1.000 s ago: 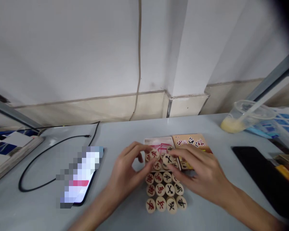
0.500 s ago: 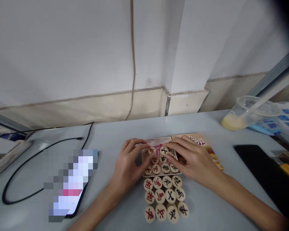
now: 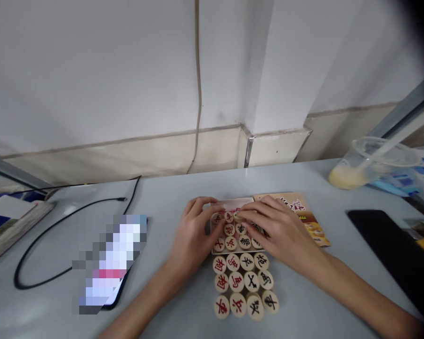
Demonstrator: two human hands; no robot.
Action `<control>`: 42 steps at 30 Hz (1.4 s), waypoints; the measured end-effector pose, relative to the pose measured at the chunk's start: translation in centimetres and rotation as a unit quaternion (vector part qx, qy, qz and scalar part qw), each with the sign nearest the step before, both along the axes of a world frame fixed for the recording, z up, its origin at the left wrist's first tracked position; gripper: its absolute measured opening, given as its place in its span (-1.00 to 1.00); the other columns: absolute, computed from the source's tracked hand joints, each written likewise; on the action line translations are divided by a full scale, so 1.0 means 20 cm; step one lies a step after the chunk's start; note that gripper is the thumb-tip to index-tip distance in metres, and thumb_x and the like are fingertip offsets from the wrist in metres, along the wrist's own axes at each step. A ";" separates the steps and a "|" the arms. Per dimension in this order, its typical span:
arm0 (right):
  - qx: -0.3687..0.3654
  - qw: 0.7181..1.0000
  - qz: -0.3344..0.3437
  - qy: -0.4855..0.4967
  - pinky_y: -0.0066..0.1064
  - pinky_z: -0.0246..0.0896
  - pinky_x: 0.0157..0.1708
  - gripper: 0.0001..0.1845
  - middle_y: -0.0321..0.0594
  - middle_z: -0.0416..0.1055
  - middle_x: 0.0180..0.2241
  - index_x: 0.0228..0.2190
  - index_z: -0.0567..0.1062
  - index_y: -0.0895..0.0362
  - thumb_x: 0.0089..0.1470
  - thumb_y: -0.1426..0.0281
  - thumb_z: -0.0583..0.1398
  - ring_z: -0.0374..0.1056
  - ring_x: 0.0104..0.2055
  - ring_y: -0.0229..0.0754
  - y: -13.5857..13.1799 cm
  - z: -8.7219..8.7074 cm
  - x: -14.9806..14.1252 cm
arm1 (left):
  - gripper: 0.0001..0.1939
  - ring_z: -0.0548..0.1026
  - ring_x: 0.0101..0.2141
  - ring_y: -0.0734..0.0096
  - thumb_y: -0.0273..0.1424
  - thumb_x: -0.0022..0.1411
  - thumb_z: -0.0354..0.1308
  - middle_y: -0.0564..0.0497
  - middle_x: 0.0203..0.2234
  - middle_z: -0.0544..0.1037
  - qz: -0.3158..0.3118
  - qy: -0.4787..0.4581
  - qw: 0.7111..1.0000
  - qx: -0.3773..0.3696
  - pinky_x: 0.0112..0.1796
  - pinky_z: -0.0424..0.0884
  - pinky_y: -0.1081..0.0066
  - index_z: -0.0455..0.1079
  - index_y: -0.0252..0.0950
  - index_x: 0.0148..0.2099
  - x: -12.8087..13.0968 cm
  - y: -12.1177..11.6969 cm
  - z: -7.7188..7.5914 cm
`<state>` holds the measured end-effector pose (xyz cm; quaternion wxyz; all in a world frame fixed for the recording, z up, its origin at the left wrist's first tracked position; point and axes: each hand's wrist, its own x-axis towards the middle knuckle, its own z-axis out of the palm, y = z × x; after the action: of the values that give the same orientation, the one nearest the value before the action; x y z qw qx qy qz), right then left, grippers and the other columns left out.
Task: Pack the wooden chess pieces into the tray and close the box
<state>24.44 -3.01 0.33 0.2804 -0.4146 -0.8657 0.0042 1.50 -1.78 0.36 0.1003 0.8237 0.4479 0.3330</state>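
A shallow white box (image 3: pixel 229 204) holds round Chinese chess pieces (image 3: pixel 230 243) with red characters on the left and black ones on the right. My left hand (image 3: pixel 197 230) curls over the box's left side, thumb and index finger closed about a red-marked chess piece (image 3: pixel 229 217). From the right, my right hand (image 3: pixel 276 225) reaches in with its fingertips on a chess piece (image 3: pixel 237 216) near the far end; its character is mostly covered. In front of the box stand several rows of chess pieces (image 3: pixel 236 281), red beside black, seemingly stacked. My fingers hide some pieces.
A printed brown box lid or booklet (image 3: pixel 316 230) lies under my right hand's far side. Left are a phone (image 3: pixel 115 263) with a blurred screen and a black cable (image 3: pixel 21 263). A black slab (image 3: pixel 378 249) and a tilted plastic cup (image 3: pixel 349 176) with yellowish liquid are right.
My right fingertips have drawn in over the black-marked piece at the far end. A red-marked piece beside my left fingers now faces differently. The view has shifted slightly.
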 end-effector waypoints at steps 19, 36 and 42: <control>-0.033 0.999 0.006 -0.035 -0.12 0.22 -0.01 -0.73 -0.24 0.52 -0.04 -0.03 0.53 0.02 0.29 0.44 0.12 0.27 0.01 -0.05 -0.02 0.00 0.03 | -0.74 0.39 0.12 0.09 -0.49 0.38 0.12 -0.13 0.11 0.45 -0.053 0.098 0.992 0.053 0.02 0.43 0.02 0.48 -0.18 0.06 -0.06 -0.01 0.01; -0.008 0.998 -0.004 0.057 -0.16 0.31 -0.04 -0.68 -0.19 0.52 -0.05 0.03 0.50 0.06 0.30 0.47 0.11 0.37 -0.01 -0.11 0.01 0.03 0.07 | -0.80 0.43 0.07 0.14 -0.44 0.40 0.11 -0.13 0.05 0.49 -0.041 0.100 0.993 0.048 0.01 0.43 0.09 0.47 -0.22 0.02 -0.07 0.01 0.02; 0.021 0.990 0.011 0.139 -0.29 0.32 -0.20 -0.76 -0.26 0.50 -0.25 -0.10 0.54 0.04 0.21 0.51 0.21 0.40 -0.23 -0.23 -0.12 0.09 0.11 | -0.84 0.48 -0.09 0.18 -0.45 0.39 0.13 -0.10 -0.08 0.55 -0.002 0.079 0.993 0.085 -0.12 0.41 0.16 0.45 -0.24 -0.02 -0.10 -0.10 0.12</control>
<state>26.63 -5.37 2.05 0.4067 -0.3942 -0.8228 0.0465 -0.45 -3.86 2.69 -0.0046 0.8539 0.4225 0.3037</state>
